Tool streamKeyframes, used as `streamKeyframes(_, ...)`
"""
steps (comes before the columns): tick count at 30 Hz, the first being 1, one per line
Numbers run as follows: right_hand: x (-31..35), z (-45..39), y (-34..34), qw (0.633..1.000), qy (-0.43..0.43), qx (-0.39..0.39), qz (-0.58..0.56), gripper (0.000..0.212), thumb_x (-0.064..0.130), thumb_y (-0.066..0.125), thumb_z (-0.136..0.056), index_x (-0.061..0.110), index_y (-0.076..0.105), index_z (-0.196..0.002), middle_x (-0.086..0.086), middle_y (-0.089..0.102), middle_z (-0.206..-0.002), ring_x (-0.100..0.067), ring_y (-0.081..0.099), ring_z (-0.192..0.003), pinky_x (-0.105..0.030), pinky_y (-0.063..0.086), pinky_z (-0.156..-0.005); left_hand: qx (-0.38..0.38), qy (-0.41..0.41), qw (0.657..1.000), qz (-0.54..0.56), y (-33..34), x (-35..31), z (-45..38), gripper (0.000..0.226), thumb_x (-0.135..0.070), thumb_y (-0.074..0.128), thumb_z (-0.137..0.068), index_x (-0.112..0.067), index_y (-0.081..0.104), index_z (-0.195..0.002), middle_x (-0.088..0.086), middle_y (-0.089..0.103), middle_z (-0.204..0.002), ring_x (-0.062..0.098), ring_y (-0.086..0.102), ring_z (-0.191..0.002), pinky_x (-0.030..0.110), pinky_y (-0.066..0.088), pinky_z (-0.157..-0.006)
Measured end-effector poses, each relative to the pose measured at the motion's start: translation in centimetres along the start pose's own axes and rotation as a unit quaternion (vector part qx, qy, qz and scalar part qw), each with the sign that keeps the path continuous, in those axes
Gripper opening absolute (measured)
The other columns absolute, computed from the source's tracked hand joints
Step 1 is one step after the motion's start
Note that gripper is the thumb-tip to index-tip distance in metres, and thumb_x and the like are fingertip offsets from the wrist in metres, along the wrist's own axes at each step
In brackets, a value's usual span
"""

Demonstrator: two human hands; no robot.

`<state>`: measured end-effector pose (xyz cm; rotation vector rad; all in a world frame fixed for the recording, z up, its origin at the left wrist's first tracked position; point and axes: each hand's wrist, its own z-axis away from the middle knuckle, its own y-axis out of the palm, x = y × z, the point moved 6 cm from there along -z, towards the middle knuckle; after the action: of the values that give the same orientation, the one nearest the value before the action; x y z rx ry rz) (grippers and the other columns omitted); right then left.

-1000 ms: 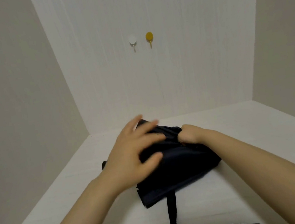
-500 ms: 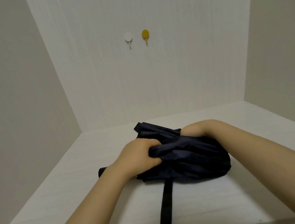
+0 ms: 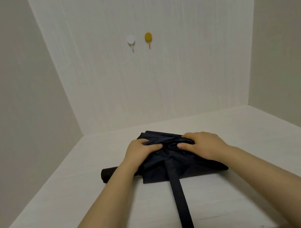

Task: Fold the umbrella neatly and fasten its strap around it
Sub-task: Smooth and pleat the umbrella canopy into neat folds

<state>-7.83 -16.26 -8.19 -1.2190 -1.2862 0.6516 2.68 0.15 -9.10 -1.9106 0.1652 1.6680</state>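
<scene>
From the head view, we are pressing both hands on the dark navy fabric folding umbrella (image 3: 173, 166), lying mid white wooden surface (image 3: 81, 207). Left hand (image 3: 141, 153) and right hand (image 3: 201, 145) are each bunching its cloth in a closed grip. Its black flat strap (image 3: 181, 204) is trailing toward the near edge.

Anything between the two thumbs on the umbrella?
Head view: only bunched dark umbrella fabric between left hand and right hand; the strap starts just below the gap.

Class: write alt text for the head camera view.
Left hand and right hand press down on a bunched dark navy fabric folding umbrella on a white table, its long black strap trailing loose toward the viewer.
</scene>
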Motion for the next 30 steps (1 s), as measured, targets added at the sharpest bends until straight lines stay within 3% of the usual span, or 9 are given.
streamKeyframes(4, -0.9, -1.9, 0.7, 0.998, 0.042, 0.025, -0.032, 0.047, 0.062, 0.039, -0.087, 0.024, 0.065, -0.096, 0.002, 0.065, -0.092, -0.021, 0.057, -0.087, -0.031, 0.041, -0.070, -0.059, 0.037, 0.990, 0.122, -2.4, 0.6, 0.9, 0.024, -0.022, 0.065, -0.083, -0.014, 0.064, -0.106, 0.001, 0.068, -0.106, 0.019, 0.064, -0.099, 0.033, 0.051, -0.085)
streamKeyframes(8, -1.5, -3.5, 0.9, 0.996, 0.066, 0.036, -0.047, 0.049, 0.062, 0.043, -0.086, 0.019, 0.067, -0.091, 0.001, 0.063, -0.082, -0.022, 0.058, -0.081, -0.029, 0.040, -0.068, -0.186, 0.100, 0.975, 0.066, -4.5, 0.9, 3.1, 0.004, -0.017, 0.062, -0.085, -0.013, 0.063, -0.085, -0.007, 0.064, -0.086, 0.013, 0.059, -0.085, 0.025, 0.048, -0.077)
streamKeyframes(10, -1.6, -4.0, 1.0, 0.995, 0.074, 0.042, -0.056, 0.050, 0.061, 0.046, -0.085, 0.017, 0.068, -0.090, 0.001, 0.062, -0.080, -0.022, 0.058, -0.081, -0.029, 0.039, -0.068, -0.159, 0.124, 0.978, 0.047, -3.4, 1.4, 3.8, 0.011, -0.020, 0.063, -0.085, -0.012, 0.063, -0.076, -0.002, 0.063, -0.077, 0.014, 0.056, -0.072, 0.020, 0.045, -0.064)
streamKeyframes(14, -2.0, -4.6, 0.9, 0.993, 0.093, 0.027, -0.060, 0.048, 0.062, 0.050, -0.082, 0.019, 0.070, -0.089, 0.000, 0.064, -0.080, -0.022, 0.059, -0.082, -0.029, 0.039, -0.068, -0.121, 0.152, 0.980, -0.034, -1.5, 0.4, 3.2, 0.012, -0.032, 0.070, -0.077, -0.021, 0.067, -0.079, -0.006, 0.064, -0.076, 0.006, 0.054, -0.068, 0.019, 0.042, -0.064)
streamKeyframes(17, -1.8, -4.5, 0.4, 0.992, 0.094, -0.065, -0.048, 0.041, 0.060, 0.051, -0.082, 0.026, 0.071, -0.092, 0.002, 0.068, -0.084, -0.020, 0.062, -0.083, -0.028, 0.042, -0.066, -0.120, 0.154, 0.975, -0.103, 0.0, -0.4, 1.6, 0.024, -0.040, 0.070, -0.073, -0.017, 0.065, -0.070, -0.006, 0.061, -0.068, 0.009, 0.054, -0.063, 0.022, 0.040, -0.059)
streamKeyframes(19, -1.4, -3.7, -0.1, 0.986, 0.063, -0.148, -0.048, 0.036, 0.055, 0.051, -0.084, 0.029, 0.068, -0.103, 0.004, 0.069, -0.096, -0.019, 0.062, -0.093, -0.028, 0.043, -0.069, -0.119, 0.121, 0.984, -0.062, 0.4, 0.6, 0.4, 0.039, -0.034, 0.069, -0.077, -0.008, 0.048, -0.058, 0.000, 0.045, -0.056, 0.015, 0.042, -0.055, 0.024, 0.031, -0.053)
streamKeyframes(24, -1.4, -1.5, -1.3, 0.957, -0.059, -0.254, -0.131, 0.041, 0.034, 0.064, -0.084, 0.020, 0.059, -0.122, 0.005, 0.059, -0.126, -0.016, 0.049, -0.119, -0.020, 0.032, -0.094, -0.096, 0.012, 0.995, 0.021, 0.2, 3.5, -0.8, 0.056, -0.026, 0.065, -0.084, -0.020, 0.022, -0.049, -0.009, 0.026, -0.041, 0.005, 0.026, -0.038, 0.013, 0.020, -0.037)
streamKeyframes(27, -1.9, -1.7, -0.7, 0.967, -0.047, -0.227, -0.104, 0.037, 0.037, 0.059, -0.086, 0.021, 0.062, -0.119, 0.005, 0.058, -0.128, -0.016, 0.049, -0.120, -0.026, 0.034, -0.098, -0.086, 0.018, 0.995, 0.040, 0.6, 3.6, -0.4, 0.045, -0.022, 0.062, -0.087, -0.018, 0.039, -0.048, -0.014, 0.045, -0.044, -0.001, 0.041, -0.040, 0.007, 0.029, -0.038)
streamKeyframes(30, -2.6, -2.4, 0.1, 0.978, -0.013, -0.188, -0.089, 0.038, 0.043, 0.048, -0.091, 0.022, 0.061, -0.119, 0.005, 0.062, -0.119, -0.017, 0.055, -0.109, -0.027, 0.040, -0.086, -0.079, 0.048, 0.990, 0.102, 0.6, 2.7, 0.5, 0.021, -0.012, 0.060, -0.087, -0.016, 0.067, -0.068, -0.011, 0.066, -0.066, -0.003, 0.059, -0.059, 0.002, 0.040, -0.051)
